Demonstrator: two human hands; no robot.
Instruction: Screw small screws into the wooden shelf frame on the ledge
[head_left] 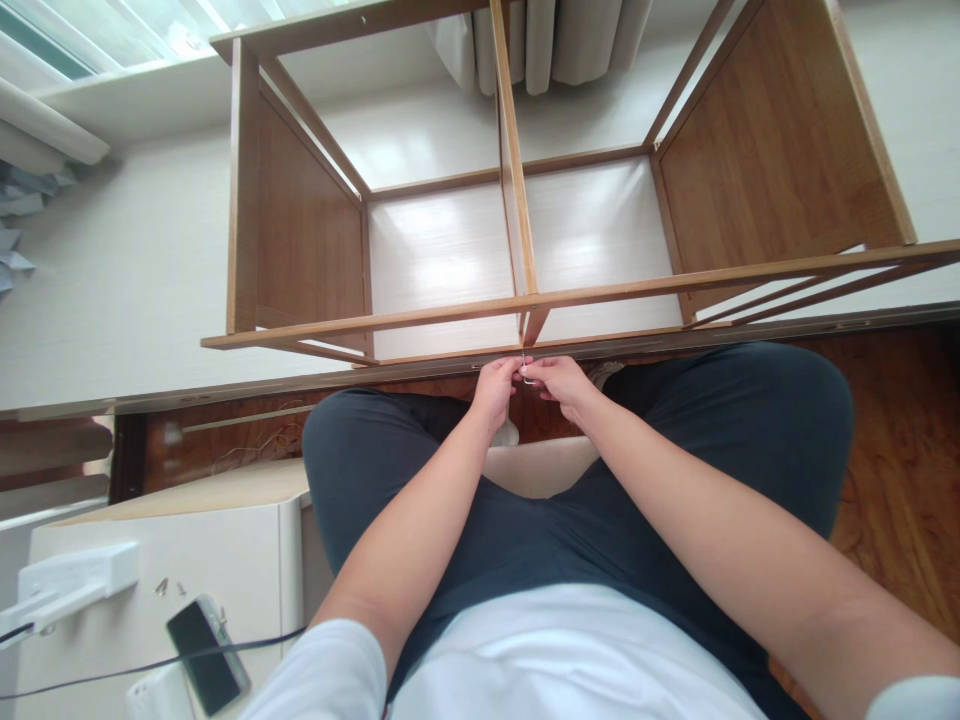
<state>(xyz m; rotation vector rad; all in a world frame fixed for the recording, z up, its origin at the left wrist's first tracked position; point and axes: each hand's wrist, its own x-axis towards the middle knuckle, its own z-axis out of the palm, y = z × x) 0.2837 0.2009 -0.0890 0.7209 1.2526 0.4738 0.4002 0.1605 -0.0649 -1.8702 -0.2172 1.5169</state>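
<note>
My left hand (495,390) and my right hand (559,383) meet in front of the lower front rail of a wooden frame (442,318). Pinched between my right fingers is a thin, bent metal hex key (529,381). Its tip points up at the foot of the frame's middle divider (512,180). The left fingertips are closed around the same spot, by the key's upper end. Whether a screw sits there is too small to see.
The frame stands on a pale ledge (150,260), with brown side panels (307,200) left and right. At lower left, a white cabinet (247,560) bears a phone (206,655), a power strip (79,580), a black cable and small screws (160,587). Curtains hang behind.
</note>
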